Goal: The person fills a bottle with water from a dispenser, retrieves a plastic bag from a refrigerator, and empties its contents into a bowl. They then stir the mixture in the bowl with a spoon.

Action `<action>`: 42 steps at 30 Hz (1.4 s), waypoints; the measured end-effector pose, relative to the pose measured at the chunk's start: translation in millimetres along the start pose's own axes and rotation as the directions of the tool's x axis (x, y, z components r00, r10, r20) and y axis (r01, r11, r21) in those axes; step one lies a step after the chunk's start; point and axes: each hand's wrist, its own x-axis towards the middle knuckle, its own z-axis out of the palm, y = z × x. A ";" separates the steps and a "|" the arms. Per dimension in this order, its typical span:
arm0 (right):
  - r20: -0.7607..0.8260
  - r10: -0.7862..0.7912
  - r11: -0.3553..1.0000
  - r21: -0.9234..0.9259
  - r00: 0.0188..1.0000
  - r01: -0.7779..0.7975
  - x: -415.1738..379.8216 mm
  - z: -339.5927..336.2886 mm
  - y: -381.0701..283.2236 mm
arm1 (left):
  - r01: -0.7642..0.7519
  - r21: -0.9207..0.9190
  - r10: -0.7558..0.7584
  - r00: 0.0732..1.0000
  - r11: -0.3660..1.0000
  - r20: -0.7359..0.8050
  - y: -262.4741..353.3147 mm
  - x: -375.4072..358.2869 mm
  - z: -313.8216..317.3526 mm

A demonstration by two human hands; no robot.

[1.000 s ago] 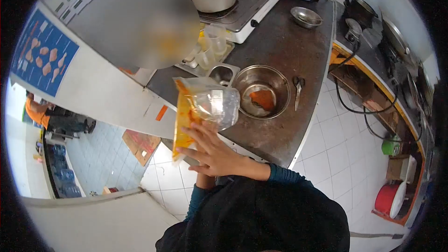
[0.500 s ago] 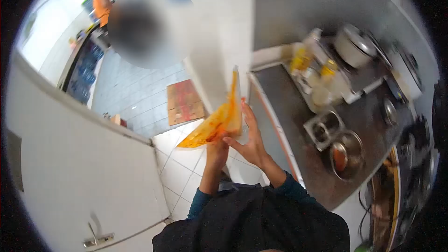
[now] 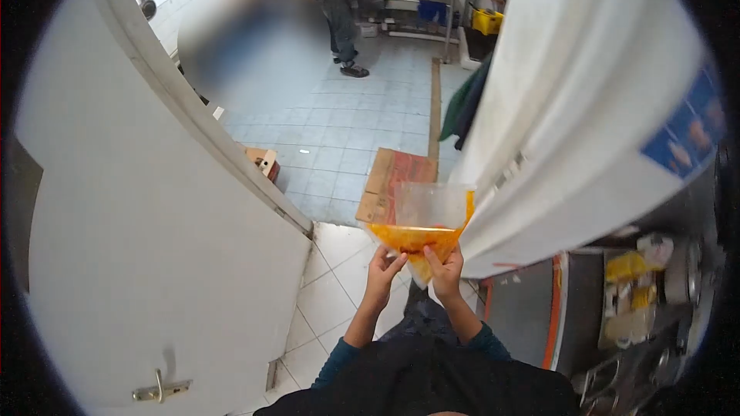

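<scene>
The plastic bag (image 3: 416, 239) was below and right of the frame's centre, reaching up-frame from the grip, its long axis crosswise, neither hand clearly nearer. The left hand (image 3: 380, 272) and the right hand (image 3: 448, 268) pinched its lower part. It looked clear above, smeared orange-yellow below.

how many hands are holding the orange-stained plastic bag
2: the left hand holds the lower left of the plastic bag, the right hand its lower right. No other hand shows on it.
</scene>
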 end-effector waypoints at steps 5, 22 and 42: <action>0.269 0.220 0.975 -0.043 0.938 -0.216 112.2 17.9 77.5 | -0.011 -0.138 0.002 0.998 0.990 -0.068 8.4 122.6 -50.2; 0.684 0.291 0.942 -0.084 0.669 -0.325 435.1 276.9 247.8 | -0.112 -0.056 0.016 0.560 0.992 -0.828 120.5 312.8 -234.5; 0.627 0.673 0.728 -0.472 0.391 -0.496 702.5 710.5 586.4 | -0.203 -0.002 0.011 0.064 0.979 -0.998 180.7 553.6 -434.6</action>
